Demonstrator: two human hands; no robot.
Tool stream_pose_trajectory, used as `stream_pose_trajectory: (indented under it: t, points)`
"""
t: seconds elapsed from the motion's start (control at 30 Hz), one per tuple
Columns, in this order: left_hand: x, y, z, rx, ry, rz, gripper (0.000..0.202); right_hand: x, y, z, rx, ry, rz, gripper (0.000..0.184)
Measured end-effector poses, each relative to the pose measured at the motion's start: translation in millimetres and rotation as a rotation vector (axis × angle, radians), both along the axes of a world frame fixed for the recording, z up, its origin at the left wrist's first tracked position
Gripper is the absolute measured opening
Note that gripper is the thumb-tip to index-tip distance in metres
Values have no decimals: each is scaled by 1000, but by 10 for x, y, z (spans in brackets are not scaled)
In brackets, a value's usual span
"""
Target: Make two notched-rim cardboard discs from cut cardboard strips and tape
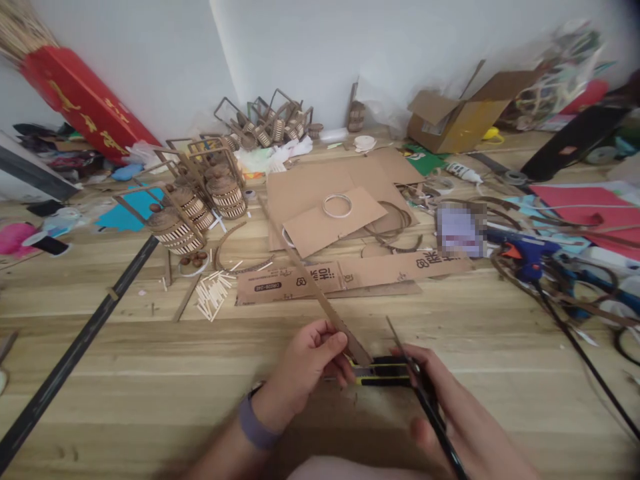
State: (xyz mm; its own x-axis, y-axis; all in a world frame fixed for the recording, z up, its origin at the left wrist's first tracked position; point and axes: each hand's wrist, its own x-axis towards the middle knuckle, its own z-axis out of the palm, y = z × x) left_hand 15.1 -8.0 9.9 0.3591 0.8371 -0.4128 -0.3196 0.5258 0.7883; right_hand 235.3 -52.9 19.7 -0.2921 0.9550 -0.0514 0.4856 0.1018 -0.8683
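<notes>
My left hand [320, 357] is pinched closed on a long, narrow brown cardboard strip [313, 287], which slants up to the left across the table. My right hand [450, 400] is closed around a dark tool [425, 390] with a thin pointed blade, like scissors; its exact kind is partly hidden. Between the hands, near the lower end of the strip, lies a black and yellow utility knife [385, 380]. Ahead of them are a printed cardboard strip [325, 280] and a brown cardboard sheet [320, 227] with a white ring [337, 206] on it.
Small woven lanterns [177, 230] with frames stand at the left, near loose pale sticks [215, 293]. A long black bar [85, 347] crosses the left side. At the right are a blue glue gun [530, 257] with a black cord and brown strips. A cardboard box [465, 120] stands behind.
</notes>
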Motion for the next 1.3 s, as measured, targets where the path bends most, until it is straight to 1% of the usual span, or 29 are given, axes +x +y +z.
stream_pose_trajectory:
  t: [0.07, 0.17, 0.27, 0.47, 0.6, 0.83, 0.9, 1.0, 1.1, 1.2, 1.3]
  points:
    - [55, -12, 51, -7, 10, 14, 52, 62, -59, 8, 11, -50, 9, 50]
    - [155, -38, 76, -20, 37, 41, 52, 122, -125, -29, -40, -101, 14, 50]
    - [264, -81, 56, -10, 44, 41, 53, 162, -169, -58, -92, -106, 3, 51]
    - [410, -176, -2, 54, 42, 42, 53, 171, -206, -45, -144, -125, 3, 48]
    - [420, -197, -20, 102, 60, 31, 53, 157, -217, -30, -164, -129, 12, 47]
    - [410, -183, 7, 91, 71, 57, 51, 93, -139, 127, -246, -155, 44, 41]
    - [411, -180, 10, 91, 63, 60, 52, 92, -134, 118, -257, -140, 67, 41]
    - [410, -176, 9, 81, 56, 60, 54, 106, -140, 57, -269, -123, 96, 40]
    - [404, -171, 10, 64, 59, 57, 57, 113, -139, 0, -230, -101, 118, 42]
    - [399, -162, 18, 50, 67, 55, 58, 98, -137, -16, -182, -90, 132, 41]
    - [401, -155, 26, 37, 67, 54, 60, 68, -164, -26, -162, -64, 105, 52]
